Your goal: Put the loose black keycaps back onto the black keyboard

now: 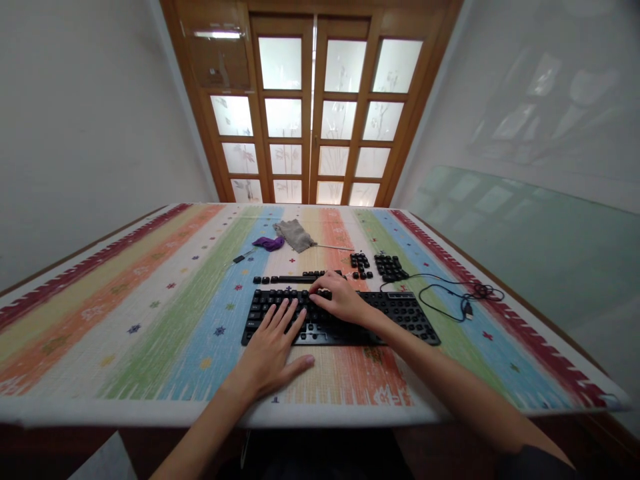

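Observation:
A black keyboard [407,317] lies on the striped tablecloth in front of me. Its left part carries keycaps, while its middle and right show bare key sockets. My left hand [273,350] rests flat with fingers spread over the left keys, the thumb on the cloth. At the keyboard's upper middle, my right hand [343,300] has thumb and forefinger brought together; whatever they pinch is too small to make out. Just behind the keyboard runs a row of loose keycaps [295,279], partly hidden by the right hand. More loose keycaps [390,267] sit in groups behind its right half.
A grey cloth [296,235] lies farther back, with a thin rod [334,247] by it. Left of it are a purple cloth [269,244] and a small black-ended tool [239,259]. The USB cable [467,312] lies coiled at right. Walls flank the table [165,373].

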`<control>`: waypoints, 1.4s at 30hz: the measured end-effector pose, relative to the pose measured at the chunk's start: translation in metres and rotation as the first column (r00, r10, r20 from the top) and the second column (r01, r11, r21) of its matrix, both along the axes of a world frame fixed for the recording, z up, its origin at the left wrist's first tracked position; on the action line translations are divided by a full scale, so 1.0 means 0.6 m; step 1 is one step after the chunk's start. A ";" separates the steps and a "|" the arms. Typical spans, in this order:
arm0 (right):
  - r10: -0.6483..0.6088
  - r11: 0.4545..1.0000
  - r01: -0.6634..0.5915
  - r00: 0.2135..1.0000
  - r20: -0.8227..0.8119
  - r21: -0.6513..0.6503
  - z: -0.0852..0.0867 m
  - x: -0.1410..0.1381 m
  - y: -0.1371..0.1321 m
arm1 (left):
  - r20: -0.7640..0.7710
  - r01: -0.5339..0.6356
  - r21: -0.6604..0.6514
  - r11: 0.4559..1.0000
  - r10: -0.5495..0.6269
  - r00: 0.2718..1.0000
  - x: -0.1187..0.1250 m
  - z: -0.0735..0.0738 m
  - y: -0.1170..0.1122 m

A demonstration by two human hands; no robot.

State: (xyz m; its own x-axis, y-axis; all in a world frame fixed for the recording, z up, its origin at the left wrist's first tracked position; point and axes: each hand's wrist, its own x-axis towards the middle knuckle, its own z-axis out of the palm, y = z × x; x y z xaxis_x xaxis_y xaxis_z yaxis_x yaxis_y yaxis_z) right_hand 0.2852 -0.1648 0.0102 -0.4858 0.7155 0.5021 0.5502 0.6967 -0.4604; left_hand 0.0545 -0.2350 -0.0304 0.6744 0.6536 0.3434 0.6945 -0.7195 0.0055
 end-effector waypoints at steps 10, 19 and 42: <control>0.011 1.000 -0.011 1.000 -0.016 -0.025 -0.018 0.022 -0.063 | 0.015 -0.024 0.085 0.996 0.023 1.000 0.015 -0.021 -0.016; 0.072 0.992 -0.074 0.997 0.029 0.104 -0.037 0.004 -0.085 | -0.013 -0.023 0.116 0.993 0.025 1.000 0.013 -0.028 -0.010; -0.069 0.935 -0.052 0.944 0.324 0.350 -0.052 -0.022 -0.106 | 0.214 0.005 0.117 0.993 -0.030 0.976 0.037 -0.010 -0.002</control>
State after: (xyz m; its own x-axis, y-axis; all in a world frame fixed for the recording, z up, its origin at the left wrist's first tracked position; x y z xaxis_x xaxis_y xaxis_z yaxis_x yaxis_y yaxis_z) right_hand 0.2719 -0.2286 -0.0209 -0.6598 0.5282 0.5345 0.6334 0.7736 0.0174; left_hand 0.0768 -0.2362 -0.0362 0.5873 0.5902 0.5538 0.6734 -0.7359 0.0701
